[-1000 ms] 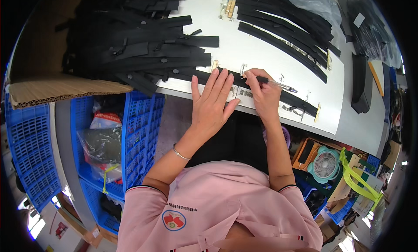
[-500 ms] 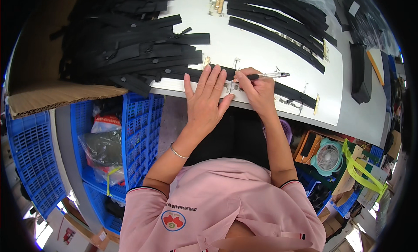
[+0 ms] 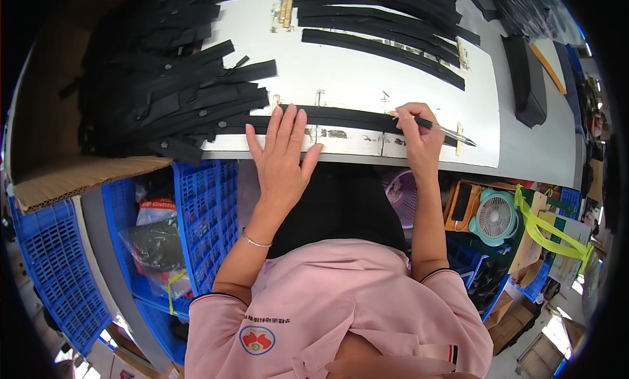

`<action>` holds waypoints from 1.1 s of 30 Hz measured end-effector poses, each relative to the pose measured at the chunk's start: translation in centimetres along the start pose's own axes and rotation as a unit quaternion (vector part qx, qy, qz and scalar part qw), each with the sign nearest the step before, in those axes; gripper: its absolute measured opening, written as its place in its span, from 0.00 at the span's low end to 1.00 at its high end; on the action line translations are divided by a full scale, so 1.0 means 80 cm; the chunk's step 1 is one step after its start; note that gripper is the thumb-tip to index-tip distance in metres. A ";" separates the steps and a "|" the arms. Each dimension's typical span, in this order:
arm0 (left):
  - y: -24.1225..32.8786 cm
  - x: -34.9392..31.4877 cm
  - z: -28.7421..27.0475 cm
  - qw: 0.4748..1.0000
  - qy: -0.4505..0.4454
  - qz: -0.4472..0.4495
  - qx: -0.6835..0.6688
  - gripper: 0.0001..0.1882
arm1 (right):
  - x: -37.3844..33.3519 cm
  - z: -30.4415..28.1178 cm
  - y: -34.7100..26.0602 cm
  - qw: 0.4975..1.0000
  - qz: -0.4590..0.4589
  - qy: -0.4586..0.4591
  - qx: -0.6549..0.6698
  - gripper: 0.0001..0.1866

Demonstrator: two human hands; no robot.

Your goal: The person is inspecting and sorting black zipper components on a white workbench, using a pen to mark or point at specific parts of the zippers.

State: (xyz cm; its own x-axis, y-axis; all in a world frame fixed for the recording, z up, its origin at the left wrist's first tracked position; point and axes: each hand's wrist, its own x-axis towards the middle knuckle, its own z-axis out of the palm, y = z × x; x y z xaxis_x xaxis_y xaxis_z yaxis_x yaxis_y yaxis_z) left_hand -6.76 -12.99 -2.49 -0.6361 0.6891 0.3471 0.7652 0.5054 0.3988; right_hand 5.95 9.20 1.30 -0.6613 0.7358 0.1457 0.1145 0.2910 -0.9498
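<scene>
A long black fabric strip (image 3: 354,118) lies along the near edge of a white board (image 3: 367,71) with dark guide lines and smudges on it. My left hand (image 3: 282,150) rests flat on the strip's left part, fingers stretched and thumb apart. In my right hand (image 3: 422,143) is a pen (image 3: 454,134) with a clear barrel and black grip. Its tip is hidden by my fingers, close to the strip near the second guide line. The strip's left end runs toward a heap of black strips (image 3: 177,97).
More black strips (image 3: 386,55) lie spread at the board's far side. Small yellowish blocks (image 3: 283,13) sit on the board. A cardboard box (image 3: 92,172) stands left, above blue plastic crates (image 3: 206,208). Right of my lap are a purple basket (image 3: 401,199) and a teal fan (image 3: 496,216).
My right hand has moved right along the strip with the pen, from the first guide line to near the second. My left hand keeps its place on the strip; the whole view has shifted.
</scene>
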 end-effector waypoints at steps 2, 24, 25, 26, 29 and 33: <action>0.001 0.001 -0.001 1.000 -0.009 -0.006 0.002 0.33 | 0.000 -0.004 0.010 0.999 0.001 -0.004 -0.048 0.05; 0.100 0.029 0.038 0.990 -0.030 0.079 -0.110 0.25 | -0.005 -0.010 0.021 0.999 -0.009 -0.037 -0.013 0.07; 0.100 0.029 0.038 0.990 -0.033 0.082 -0.110 0.25 | -0.003 -0.010 0.026 0.998 -0.035 -0.047 -0.013 0.08; 0.100 0.029 0.039 0.990 -0.032 0.081 -0.106 0.25 | -0.001 -0.010 0.029 0.996 -0.062 -0.058 -0.013 0.09; 0.100 0.030 0.040 0.991 -0.030 0.083 -0.098 0.24 | -0.001 -0.007 0.030 0.995 -0.080 -0.053 0.001 0.10; 0.101 0.029 0.043 0.992 -0.022 0.086 -0.086 0.24 | -0.001 -0.005 0.036 0.993 -0.107 -0.040 -0.025 0.09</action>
State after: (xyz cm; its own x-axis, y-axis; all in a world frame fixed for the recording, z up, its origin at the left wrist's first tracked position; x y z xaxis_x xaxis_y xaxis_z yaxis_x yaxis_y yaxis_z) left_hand -1.73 -5.51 -1.39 -0.4901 0.7810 0.3871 0.8313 0.2852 0.4772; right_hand 6.64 10.21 -1.34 -0.7314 0.6027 0.3191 -0.0001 0.4678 -0.8838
